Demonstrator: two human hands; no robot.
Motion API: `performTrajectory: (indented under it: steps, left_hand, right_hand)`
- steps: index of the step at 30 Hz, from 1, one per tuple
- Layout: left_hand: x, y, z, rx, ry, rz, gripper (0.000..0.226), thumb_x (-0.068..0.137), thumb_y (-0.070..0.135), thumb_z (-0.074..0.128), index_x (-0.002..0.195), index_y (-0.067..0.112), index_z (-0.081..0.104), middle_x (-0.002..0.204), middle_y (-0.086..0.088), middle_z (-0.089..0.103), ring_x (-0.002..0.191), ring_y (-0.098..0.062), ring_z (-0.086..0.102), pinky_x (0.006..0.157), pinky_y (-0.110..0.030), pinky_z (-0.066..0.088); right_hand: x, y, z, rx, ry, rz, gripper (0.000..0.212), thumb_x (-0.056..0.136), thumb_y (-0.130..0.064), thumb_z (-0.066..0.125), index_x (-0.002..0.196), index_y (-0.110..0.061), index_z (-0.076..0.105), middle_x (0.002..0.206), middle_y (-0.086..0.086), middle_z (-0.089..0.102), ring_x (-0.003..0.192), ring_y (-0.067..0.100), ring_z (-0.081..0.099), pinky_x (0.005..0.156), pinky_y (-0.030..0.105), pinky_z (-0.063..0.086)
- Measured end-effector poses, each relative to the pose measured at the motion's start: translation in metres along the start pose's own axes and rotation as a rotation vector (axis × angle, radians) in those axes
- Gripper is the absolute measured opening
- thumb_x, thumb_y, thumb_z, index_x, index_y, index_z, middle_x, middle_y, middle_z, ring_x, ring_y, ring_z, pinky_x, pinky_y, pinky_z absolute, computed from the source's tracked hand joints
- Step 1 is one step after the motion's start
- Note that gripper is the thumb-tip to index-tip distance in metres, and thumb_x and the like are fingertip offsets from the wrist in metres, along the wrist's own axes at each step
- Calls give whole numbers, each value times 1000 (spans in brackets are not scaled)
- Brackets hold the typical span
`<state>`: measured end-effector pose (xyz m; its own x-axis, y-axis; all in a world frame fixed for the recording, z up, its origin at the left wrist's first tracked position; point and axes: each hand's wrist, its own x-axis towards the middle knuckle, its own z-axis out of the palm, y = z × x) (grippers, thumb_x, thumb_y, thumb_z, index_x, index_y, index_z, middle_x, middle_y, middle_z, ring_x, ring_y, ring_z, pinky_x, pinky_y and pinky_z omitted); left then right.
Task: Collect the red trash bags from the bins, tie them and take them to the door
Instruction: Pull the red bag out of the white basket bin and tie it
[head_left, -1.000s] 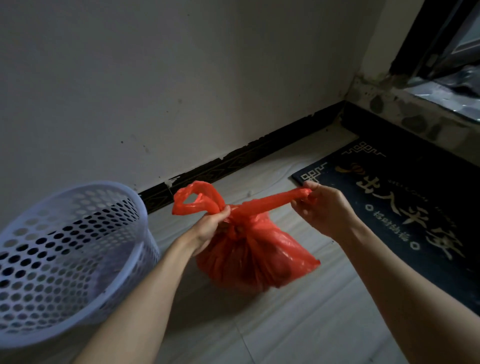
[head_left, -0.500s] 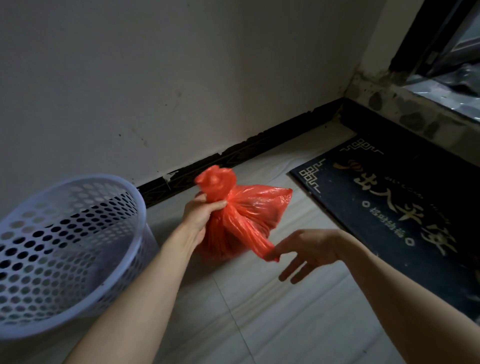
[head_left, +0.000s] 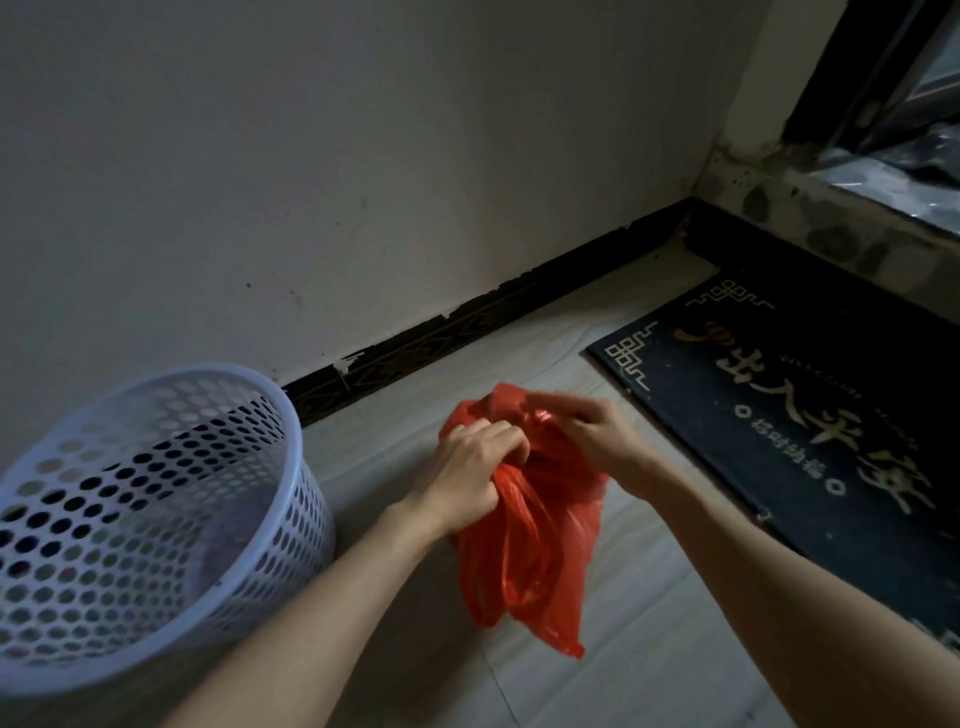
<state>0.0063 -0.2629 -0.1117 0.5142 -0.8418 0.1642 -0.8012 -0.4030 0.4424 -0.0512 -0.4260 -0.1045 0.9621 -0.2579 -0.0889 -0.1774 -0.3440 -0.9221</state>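
Pale floor tiles (head_left: 649, 649) met a grey wall (head_left: 363, 156) along a dark, chipped skirting (head_left: 467, 322) in the dim corner. At left stood one perforated white bin (head_left: 156, 519), upright on the tiles, close to the wall. Just right of it one red bag (head_left: 524, 551) hung above the floor, its thin, glossy plastic crumpled and gathered at the top, its lower folds trailing down to a loose point. The left hand (head_left: 467, 467) gripped the gathered neck, fingers curled tight around it. The right hand (head_left: 597, 436) met it from the other side, its fingers pinching the top of the plastic, though motion blur hid exactly how. Both bare forearms reached in from the bottom edge and covered part of the bag's upper half. At right lay one dark doormat (head_left: 805, 426) with pale characters, well apart from the bin, below a dark-framed threshold (head_left: 857, 208).
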Motion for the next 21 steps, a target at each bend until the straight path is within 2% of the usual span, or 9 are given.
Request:
performTrajectory:
  steps: [2,4,6,9,13,16,17,19,21]
  left_hand:
    - [-2,2,-2,66,85,30,36,58,-14,46,77,15,54,74,0,59,72,-23,55,65,-36,44]
    - [-6,3,-3,112,193,23,27,65,-11,50,73,13,56,70,-2,60,67,-24,56,63,-33,42]
    - [-8,3,-3,123,281,9,16,77,-2,50,72,12,58,69,-3,62,66,-24,58,65,-30,38]
    - [-7,3,-5,110,354,-46,17,80,10,43,79,8,60,74,-6,65,70,-24,62,68,-30,40]
    - [-5,3,-6,128,429,-117,19,79,7,44,85,5,62,80,-10,67,74,-27,65,76,-30,38]
    - [-2,-4,-9,112,488,-203,25,74,-6,60,96,5,65,92,-13,67,79,-25,68,79,-25,38]
    - [-2,-6,-9,167,485,-214,33,70,-9,65,99,6,66,91,-12,67,75,-24,68,73,-25,42]
    - [-2,-11,-9,256,464,-236,42,67,-12,68,105,6,67,86,-12,67,63,-25,67,49,-26,48]
    - [-2,-13,-9,235,416,-301,42,75,-11,60,113,7,63,90,-15,66,63,-32,66,46,-35,51]
  right_hand:
    - [1,-2,3,-57,-74,-28,37,85,11,42,113,-2,63,105,-1,60,97,6,55,76,-2,42]
    - [0,-2,4,-139,-86,-67,30,84,8,47,104,-1,67,96,-1,61,87,5,56,74,-1,42]
    - [-2,-1,7,-167,-102,-56,24,84,6,50,97,-2,68,91,2,62,86,11,56,75,8,43]
    - [-1,-4,12,-188,-118,-47,19,86,2,49,93,-4,65,93,8,64,90,20,57,83,25,47]
    - [1,-11,12,-178,-94,-90,16,86,2,51,91,-3,65,89,3,61,88,16,58,80,21,48]
    - [-1,-14,16,-212,-84,-120,16,84,4,52,91,0,66,91,12,66,87,24,61,81,29,48]
    - [-1,-15,19,-214,-82,-136,17,83,6,52,91,2,66,92,17,67,87,27,61,81,29,47]
    - [-2,-17,24,-215,-70,-166,17,81,7,52,90,4,66,90,19,68,87,30,62,82,30,46]
    - [-2,-16,28,-248,-57,-179,15,82,4,54,90,2,67,86,9,66,90,28,58,86,29,42]
